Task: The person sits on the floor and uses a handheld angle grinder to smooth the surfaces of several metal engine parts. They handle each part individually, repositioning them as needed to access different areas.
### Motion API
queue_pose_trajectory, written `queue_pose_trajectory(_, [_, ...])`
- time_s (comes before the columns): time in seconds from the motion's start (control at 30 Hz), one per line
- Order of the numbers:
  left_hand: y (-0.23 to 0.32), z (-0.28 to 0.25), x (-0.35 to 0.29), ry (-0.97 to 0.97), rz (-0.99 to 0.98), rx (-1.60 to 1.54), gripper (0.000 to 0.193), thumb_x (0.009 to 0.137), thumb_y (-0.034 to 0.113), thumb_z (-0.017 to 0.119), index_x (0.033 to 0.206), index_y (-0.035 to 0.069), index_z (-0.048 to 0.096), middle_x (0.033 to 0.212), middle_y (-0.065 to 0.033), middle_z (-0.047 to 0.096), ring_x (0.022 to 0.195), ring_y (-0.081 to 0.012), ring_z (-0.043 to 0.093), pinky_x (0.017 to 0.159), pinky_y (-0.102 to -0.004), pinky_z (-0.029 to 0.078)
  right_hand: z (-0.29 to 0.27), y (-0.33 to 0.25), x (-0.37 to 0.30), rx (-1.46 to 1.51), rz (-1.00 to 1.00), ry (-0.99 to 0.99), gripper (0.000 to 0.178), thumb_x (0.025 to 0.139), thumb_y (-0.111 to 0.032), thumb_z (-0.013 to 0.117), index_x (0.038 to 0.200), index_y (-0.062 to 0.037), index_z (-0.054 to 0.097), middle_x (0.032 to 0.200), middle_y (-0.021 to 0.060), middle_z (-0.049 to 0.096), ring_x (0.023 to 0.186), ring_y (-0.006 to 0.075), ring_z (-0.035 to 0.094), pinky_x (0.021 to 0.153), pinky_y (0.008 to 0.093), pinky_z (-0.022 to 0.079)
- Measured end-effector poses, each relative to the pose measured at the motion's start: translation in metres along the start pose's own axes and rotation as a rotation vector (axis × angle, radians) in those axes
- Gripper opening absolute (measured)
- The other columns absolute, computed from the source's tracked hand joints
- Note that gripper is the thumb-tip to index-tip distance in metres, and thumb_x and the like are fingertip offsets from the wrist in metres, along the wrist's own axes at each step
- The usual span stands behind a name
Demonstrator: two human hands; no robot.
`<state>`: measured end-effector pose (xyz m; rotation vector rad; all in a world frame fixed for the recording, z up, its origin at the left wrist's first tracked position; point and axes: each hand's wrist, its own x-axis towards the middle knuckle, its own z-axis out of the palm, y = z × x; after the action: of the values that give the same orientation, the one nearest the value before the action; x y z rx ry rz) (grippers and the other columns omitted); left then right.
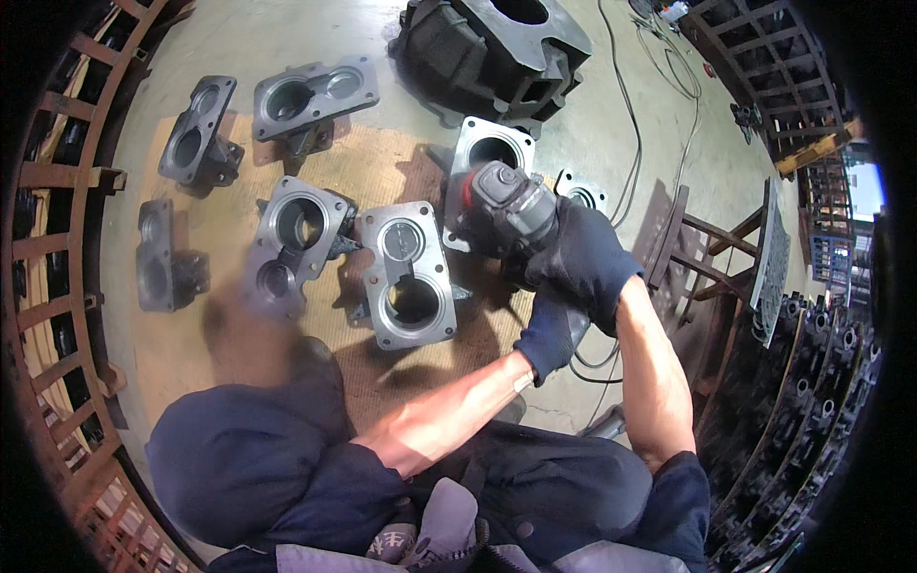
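Note:
Both my hands wear dark blue gloves and grip an angle grinder (514, 202) right of centre. My right hand (594, 256) is closed around its body, just behind the metal gear head. Lower and nearer to me, my left hand (556, 329) is closed on the rear part; its fingertips are hidden. The grinder head, with a red edge at its left, overlaps a grey metal casting (492, 131) with round bores. I cannot tell whether the disc touches it. Immediately left stands a two-bore casting (428, 323), its machined face up.
Several similar castings, including one with a wide bore (330, 212), stand on a brown cardboard sheet (373, 158). A large dark housing (449, 72) sits beyond. Cables (635, 115) cross the floor at right, near a metal stand (712, 244). Rusty cage racks (57, 177) line the left.

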<state>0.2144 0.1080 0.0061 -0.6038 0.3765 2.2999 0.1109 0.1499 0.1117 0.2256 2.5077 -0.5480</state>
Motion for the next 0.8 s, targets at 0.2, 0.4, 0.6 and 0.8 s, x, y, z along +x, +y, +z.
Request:
queue_pose_trajectory(0.2, [-0.031,-0.025,0.023,-0.169,0.108,0.040,0.039,0.108,0.015,0.039,0.146,0.006,0.043,0.139,-0.0073,0.050,0.129,-0.0147,0.048,0.112,-0.0305,0.037,0.004,0.019,0.006,0.005,0.062,0.044,0.059,0.060,-0.031,0.082,0.105,0.0036,0.067,0.095,0.0273,0.072,0.094,0.0412,0.072,0.088,0.0423,0.056])
queue_pose_trajectory(0.4, [-0.031,-0.027,0.003,-0.093,0.012,-0.088,0.044,0.106,0.006,0.039,0.149,0.003,0.037,0.149,-0.0089,0.045,0.136,-0.0194,0.045,0.117,-0.0361,0.037,0.020,0.025,-0.007,0.008,-0.013,0.024,0.060,0.062,-0.031,0.082,0.108,0.0037,0.065,0.093,0.0289,0.071,0.091,0.0425,0.071,0.084,0.0433,0.057])
queue_pose_trajectory(0.6, [-0.012,-0.004,0.011,-0.017,-0.033,-0.030,0.045,0.106,0.007,0.039,0.151,0.003,0.037,0.151,-0.0096,0.043,0.136,-0.0190,0.044,0.117,-0.0348,0.035,-0.001,0.005,-0.006,0.048,-0.045,0.053,0.061,0.063,-0.031,0.080,0.111,0.0035,0.065,0.093,0.0265,0.072,0.091,0.0421,0.071,0.084,0.0440,0.057])
queue_pose_trajectory(0.8, [-0.048,-0.015,-0.024,-0.102,-0.257,-0.616,0.035,0.107,0.018,0.039,0.141,0.011,0.045,0.130,-0.0067,0.053,0.127,-0.0153,0.050,0.110,-0.0304,0.038,0.029,0.029,-0.039,-0.053,0.016,-0.023,0.058,0.062,-0.031,0.081,0.109,-0.0009,0.065,0.094,0.0260,0.072,0.091,0.0436,0.071,0.084,0.0450,0.057])
